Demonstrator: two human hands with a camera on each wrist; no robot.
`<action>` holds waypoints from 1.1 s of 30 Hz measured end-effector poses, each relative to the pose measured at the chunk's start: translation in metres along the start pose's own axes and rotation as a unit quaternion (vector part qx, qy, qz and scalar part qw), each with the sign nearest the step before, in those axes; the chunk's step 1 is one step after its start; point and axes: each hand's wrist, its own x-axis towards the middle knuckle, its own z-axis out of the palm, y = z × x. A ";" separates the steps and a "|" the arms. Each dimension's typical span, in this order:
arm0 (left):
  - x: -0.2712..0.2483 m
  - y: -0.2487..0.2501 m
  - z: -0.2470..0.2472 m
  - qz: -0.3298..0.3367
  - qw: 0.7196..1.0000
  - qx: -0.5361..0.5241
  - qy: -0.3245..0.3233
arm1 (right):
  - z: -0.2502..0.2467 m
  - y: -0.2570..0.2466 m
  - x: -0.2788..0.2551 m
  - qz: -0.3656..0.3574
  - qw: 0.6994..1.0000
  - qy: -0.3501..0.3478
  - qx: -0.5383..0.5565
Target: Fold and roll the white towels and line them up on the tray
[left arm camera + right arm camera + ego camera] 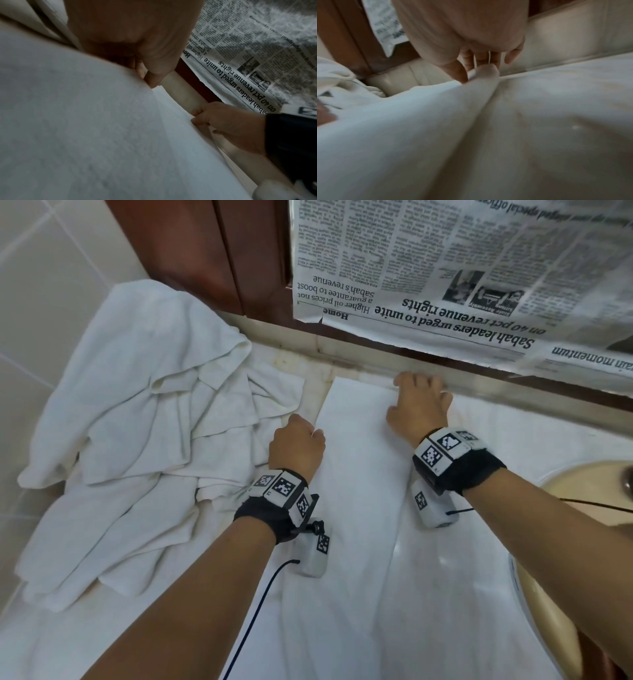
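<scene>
A white towel (pixel 359 474), folded into a long strip, lies on the counter and runs from the back ledge toward me. My left hand (pixel 298 443) grips its left edge a little short of the far end; in the left wrist view the left hand (pixel 145 77) pinches that edge of the towel (pixel 85 121). At the far right corner my right hand (pixel 421 405) holds the cloth; the right wrist view shows the right hand (pixel 471 75) with thumb and fingers pinching a raised fold of the towel (pixel 402 128). No tray is in view.
A heap of crumpled white towels (pixel 137 422) covers the counter's left part, against the tiled wall (pixel 44 285). A newspaper (pixel 462 278) hangs over the back ledge (pixel 359 350). A cream sink basin (pixel 589 484) sits at the right.
</scene>
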 end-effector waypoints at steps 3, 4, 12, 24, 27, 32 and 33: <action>-0.013 -0.007 -0.003 0.011 0.999 -0.031 -0.014 | 0.000 -0.009 -0.039 -0.059 0.997 -0.035 0.025; -0.019 -0.011 -0.005 0.013 0.999 -0.040 -0.019 | 0.003 -0.010 -0.054 -0.073 0.996 -0.052 0.027; -0.089 -0.062 -0.026 -0.028 0.997 -0.060 -0.031 | 0.030 0.003 -0.119 -0.060 0.991 -0.119 0.015; -0.141 -0.078 -0.034 0.015 0.987 0.012 -0.159 | 0.036 0.012 -0.120 -0.084 0.987 -0.130 -0.034; -0.160 -0.080 -0.027 0.039 0.981 0.037 -0.188 | 0.039 0.017 -0.120 -0.084 0.985 -0.139 -0.059; -0.189 -0.078 -0.014 0.062 0.968 -0.052 -0.239 | 0.037 0.036 -0.125 -0.068 0.985 -0.135 -0.086; -0.193 -0.077 -0.013 0.062 0.963 -0.060 -0.257 | 0.036 0.041 -0.127 -0.061 0.985 -0.130 -0.090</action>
